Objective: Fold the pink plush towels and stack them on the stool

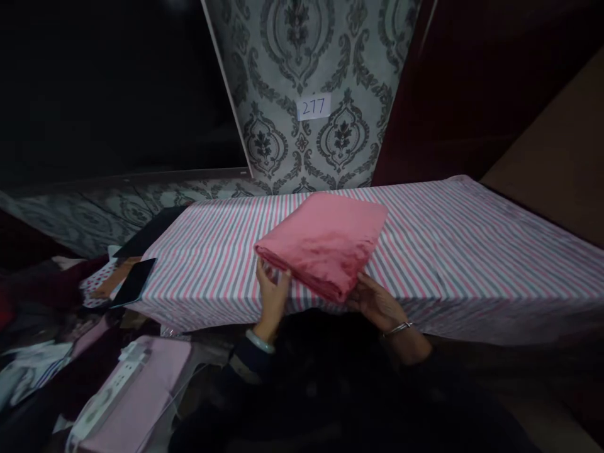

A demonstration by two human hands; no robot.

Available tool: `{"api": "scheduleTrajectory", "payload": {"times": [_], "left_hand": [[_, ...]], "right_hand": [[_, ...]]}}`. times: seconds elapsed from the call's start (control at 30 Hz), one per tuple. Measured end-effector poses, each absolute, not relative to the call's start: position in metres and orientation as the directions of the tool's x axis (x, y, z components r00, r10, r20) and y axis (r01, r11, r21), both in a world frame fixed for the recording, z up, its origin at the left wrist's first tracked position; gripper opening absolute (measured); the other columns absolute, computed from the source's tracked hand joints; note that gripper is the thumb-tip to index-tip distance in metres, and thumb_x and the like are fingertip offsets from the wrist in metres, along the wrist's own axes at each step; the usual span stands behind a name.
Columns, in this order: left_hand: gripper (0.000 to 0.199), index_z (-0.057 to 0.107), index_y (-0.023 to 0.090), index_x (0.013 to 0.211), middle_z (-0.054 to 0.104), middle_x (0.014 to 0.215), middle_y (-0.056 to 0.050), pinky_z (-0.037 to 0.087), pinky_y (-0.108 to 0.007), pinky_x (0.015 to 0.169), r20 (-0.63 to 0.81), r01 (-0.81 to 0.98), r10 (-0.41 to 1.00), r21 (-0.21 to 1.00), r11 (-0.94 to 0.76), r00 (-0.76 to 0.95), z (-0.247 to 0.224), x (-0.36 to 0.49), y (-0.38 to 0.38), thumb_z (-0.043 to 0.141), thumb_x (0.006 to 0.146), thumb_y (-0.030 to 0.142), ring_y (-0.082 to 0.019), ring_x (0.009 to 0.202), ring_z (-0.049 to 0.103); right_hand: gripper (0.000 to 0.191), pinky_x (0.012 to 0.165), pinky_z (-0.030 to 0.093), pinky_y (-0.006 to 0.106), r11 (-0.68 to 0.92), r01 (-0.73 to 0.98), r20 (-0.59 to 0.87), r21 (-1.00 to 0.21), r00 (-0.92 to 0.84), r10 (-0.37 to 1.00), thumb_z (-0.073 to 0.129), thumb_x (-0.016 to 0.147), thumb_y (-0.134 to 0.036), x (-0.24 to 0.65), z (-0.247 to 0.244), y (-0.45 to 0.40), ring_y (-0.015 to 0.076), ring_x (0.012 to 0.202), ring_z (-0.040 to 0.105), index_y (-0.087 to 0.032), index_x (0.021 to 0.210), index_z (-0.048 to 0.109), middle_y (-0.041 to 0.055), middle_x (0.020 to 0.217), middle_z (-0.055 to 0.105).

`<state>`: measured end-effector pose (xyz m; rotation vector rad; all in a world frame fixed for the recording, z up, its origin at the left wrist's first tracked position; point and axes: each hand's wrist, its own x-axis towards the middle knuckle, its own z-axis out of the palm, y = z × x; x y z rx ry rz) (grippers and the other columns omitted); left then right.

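"How is the left hand point(272, 301) held?"
"Fingers point(260, 269) pointing forward, with the thumb point(285, 278) spread away from them."
"And the right hand point(376, 303)?"
"Angled inward, toward the left, its fingers lightly bent. Some fingertips are hidden."
"The forearms point(415, 345)?"
"Both reach forward from the body and slant toward each other, hands apart."
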<state>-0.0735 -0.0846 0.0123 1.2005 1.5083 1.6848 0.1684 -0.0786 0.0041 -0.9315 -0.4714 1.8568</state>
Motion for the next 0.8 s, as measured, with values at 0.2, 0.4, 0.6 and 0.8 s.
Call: {"api": "scheduleTrajectory", "payload": {"times": [0.2, 0.4, 0.6, 0.8], "left_hand": [[0.084, 0.027, 0.022, 0.153, 0.036, 0.157, -0.018, 0.006, -0.063, 0.120, 0.651, 0.780, 0.654, 0.150, -0.607, 0.384, -0.005, -0.037, -0.107, 0.071, 0.082, 0.033, -0.036, 0.152, 0.017], [0.070, 0.036, 0.014, 0.145, 0.054, 0.137, -0.021, 0.014, -0.063, 0.118, 0.716, 0.824, 0.591, 0.039, -0.565, 0.372, -0.003, -0.019, -0.071, 0.059, 0.080, 0.016, -0.036, 0.139, 0.040], [0.051, 0.050, 0.016, 0.127, 0.064, 0.110, -0.014, 0.043, -0.050, 0.099, 0.773, 0.731, 0.493, 0.055, -0.680, 0.400, 0.029, -0.030, -0.039, 0.055, 0.076, 0.016, -0.031, 0.106, 0.059], [0.028, 0.054, 0.020, 0.106, 0.062, 0.101, -0.008, 0.049, -0.037, 0.081, 0.807, 0.650, 0.506, 0.213, -0.729, 0.303, 0.120, -0.055, -0.015, 0.056, 0.079, 0.025, -0.024, 0.092, 0.060]], "right_hand": [[0.024, 0.072, 0.058, 0.036, -0.434, -0.612, -0.355, -0.661, -0.254, 0.899, 0.073, 0.079, -0.024, 0.165, 0.018, -0.079, 0.0202, 0.072, 0.072, -0.026, 0.097, 0.058, 0.0000, 0.081, 0.075], [0.030, 0.070, 0.058, 0.034, -0.382, -0.647, -0.285, -0.660, -0.255, 0.924, 0.069, 0.080, -0.020, 0.161, 0.032, -0.077, 0.0175, 0.071, 0.072, -0.026, 0.106, 0.056, 0.0002, 0.086, 0.075], [0.050, 0.075, 0.058, 0.037, -0.264, -0.553, -0.241, -0.790, -0.116, 0.964, 0.073, 0.073, -0.025, 0.181, 0.006, -0.061, 0.0218, 0.082, 0.073, -0.026, 0.117, 0.050, 0.0056, 0.096, 0.074], [0.087, 0.101, 0.048, 0.057, 0.151, 0.216, 0.213, -0.965, 0.306, 0.928, 0.068, 0.068, -0.033, 0.233, -0.012, -0.002, 0.0345, 0.127, 0.054, -0.022, 0.147, 0.031, 0.0181, 0.144, 0.050]]}}
